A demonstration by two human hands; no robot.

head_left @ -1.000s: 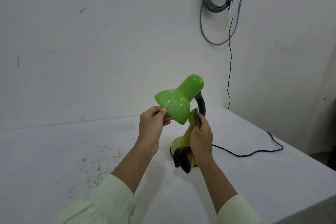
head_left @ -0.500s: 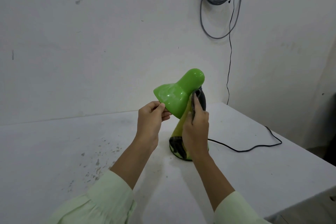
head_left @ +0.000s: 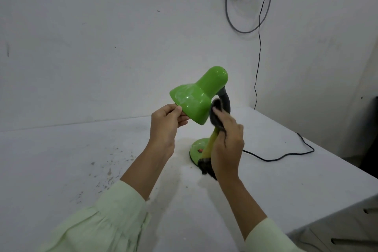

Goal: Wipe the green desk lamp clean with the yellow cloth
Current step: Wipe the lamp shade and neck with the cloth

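Left hand (head_left: pixel 165 127) pinches the shade rim of the green desk lamp (head_left: pixel 199 96), standing at table (head_left: pixel 61 159) centre. Right hand (head_left: pixel 227 145), at the shade's four o'clock, clutches the soiled yellow cloth (head_left: pixel 212 141) against the gooseneck. Wiping appears underway; base seemingly untouched.

Head view, single frame. Lighting even and diffuse, moderately bright, cool grey-white cast; source itself not in view. No hard shadows. A soft shadow lies on the table (head_left: pixel 61 159) beneath the forearms and beside the lamp base (head_left: pixel 197 147). Glossy lamp shade (head_left: pixel 194 98) carries small pale highlights, none blown out. Right hand (head_left: pixel 228 145) smeared by motion blur, fingers indistinct, as is the dark end of the cloth (head_left: pixel 216 116) it grips. Left hand (head_left: pixel 165 127) sharp. Wide-angle distortion: the table's edges bow and splay toward the frame borders; sleeves at the bottom edge stretched and soft. Slight dimming in the right corner.
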